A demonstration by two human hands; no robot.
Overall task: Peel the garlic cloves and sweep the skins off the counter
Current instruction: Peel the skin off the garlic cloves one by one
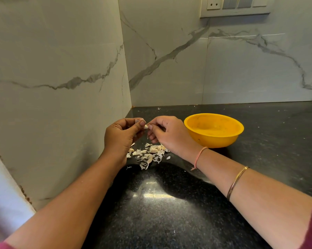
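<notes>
Fingers around garlic clove.

A small, pale garlic clove is pinched between the left grip and the right grip, above the dark worktop. A papery scrap sticks up at the left grip's fingertips. Below both grips, loose whitish skins lie scattered in a flat heap.

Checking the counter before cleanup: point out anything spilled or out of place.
Garlic skins lie scattered on the black counter, left of the yellow bowl, not yet swept. A few white flecks sit by the back wall.
</notes>
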